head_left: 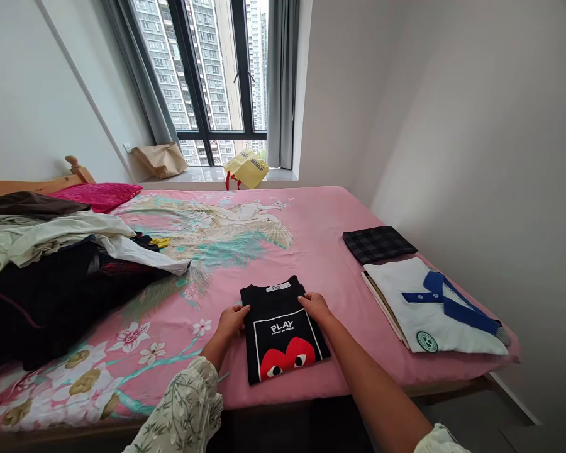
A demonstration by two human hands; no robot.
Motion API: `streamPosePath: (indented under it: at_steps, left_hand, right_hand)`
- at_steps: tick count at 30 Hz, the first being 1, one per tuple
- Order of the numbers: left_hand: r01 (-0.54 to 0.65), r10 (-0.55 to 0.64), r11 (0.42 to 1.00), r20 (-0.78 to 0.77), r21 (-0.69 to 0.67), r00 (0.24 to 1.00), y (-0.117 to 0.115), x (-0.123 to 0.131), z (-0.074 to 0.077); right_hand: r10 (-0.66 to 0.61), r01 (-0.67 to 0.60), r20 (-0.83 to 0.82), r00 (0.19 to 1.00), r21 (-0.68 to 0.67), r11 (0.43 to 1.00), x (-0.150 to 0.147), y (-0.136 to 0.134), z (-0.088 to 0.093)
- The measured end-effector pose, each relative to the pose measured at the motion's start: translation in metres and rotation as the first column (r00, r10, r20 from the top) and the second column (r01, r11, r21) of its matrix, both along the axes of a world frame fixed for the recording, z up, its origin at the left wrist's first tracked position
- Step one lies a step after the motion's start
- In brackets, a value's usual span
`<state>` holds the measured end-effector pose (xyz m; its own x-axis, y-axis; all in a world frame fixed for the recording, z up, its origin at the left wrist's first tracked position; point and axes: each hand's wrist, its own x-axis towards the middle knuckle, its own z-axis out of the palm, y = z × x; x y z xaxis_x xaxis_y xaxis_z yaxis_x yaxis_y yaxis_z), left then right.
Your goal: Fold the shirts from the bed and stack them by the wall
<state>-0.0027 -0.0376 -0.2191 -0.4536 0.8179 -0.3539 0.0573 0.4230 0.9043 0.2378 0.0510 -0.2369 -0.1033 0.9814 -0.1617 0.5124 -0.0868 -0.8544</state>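
Note:
A black T-shirt [290, 331] lies folded into a neat rectangle near the front edge of the bed, its collar facing away from me. It carries a white frame, the word PLAY and a red heart with eyes. My left hand [232, 321] pinches its left edge below the shoulder. On the opposite side, my right hand [316, 307] grips the right edge between thumb and fingers. The shirt rests flat on the pink bedsheet [321, 226].
To the right are a folded dark checked garment [378, 244] and a folded stack topped by a white polo shirt [400, 283] with a blue collar. Loose clothes [51, 296] are heaped at left. By the window sit a brown paper bag [160, 160] and a yellow bag [248, 168].

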Motion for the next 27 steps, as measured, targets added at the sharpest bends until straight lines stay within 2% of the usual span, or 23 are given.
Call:
streamPosePath:
  at_steps: [4, 10, 13, 16, 21, 23, 27]
  left_hand:
    - [0.006, -0.006, 1.0, 0.012, -0.008, 1.0, 0.006, 0.001, 0.001]
    - [0.041, -0.041, 0.997, 0.001, -0.066, 0.999, 0.005, 0.001, -0.002]
    - [0.099, -0.098, 0.991, 0.016, -0.085, 0.995, -0.013, 0.003, 0.002]
    - [0.176, -0.169, 0.975, 0.058, -0.138, 0.984, -0.043, 0.007, 0.005]
    - [0.316, -0.302, 0.922, 0.093, -0.222, 0.949, -0.09, 0.016, 0.003]
    - [0.319, -0.308, 0.917, 0.085, -0.24, 0.948, -0.099, 0.021, 0.002]
    - [0.232, -0.228, 0.951, 0.044, -0.203, 0.973, -0.105, 0.032, -0.003]
  right_hand:
    - [-0.037, 0.037, -0.006, 0.999, 0.015, 0.999, 0.002, 0.006, -0.007]
    - [-0.022, 0.02, -0.033, 0.999, -0.061, 0.998, 0.006, 0.005, -0.009]
    - [0.02, -0.03, -0.096, 0.995, -0.105, 0.994, 0.015, -0.008, -0.005]
    - [0.063, -0.086, -0.14, 0.988, -0.164, 0.983, 0.033, -0.033, -0.002]
    - [0.093, -0.113, -0.109, 0.99, -0.195, 0.974, 0.061, -0.073, -0.004]
    - [0.085, -0.096, -0.071, 0.994, -0.163, 0.982, 0.065, -0.08, -0.007]
    - [0.056, -0.056, -0.005, 0.998, -0.102, 0.993, 0.066, -0.085, -0.012]
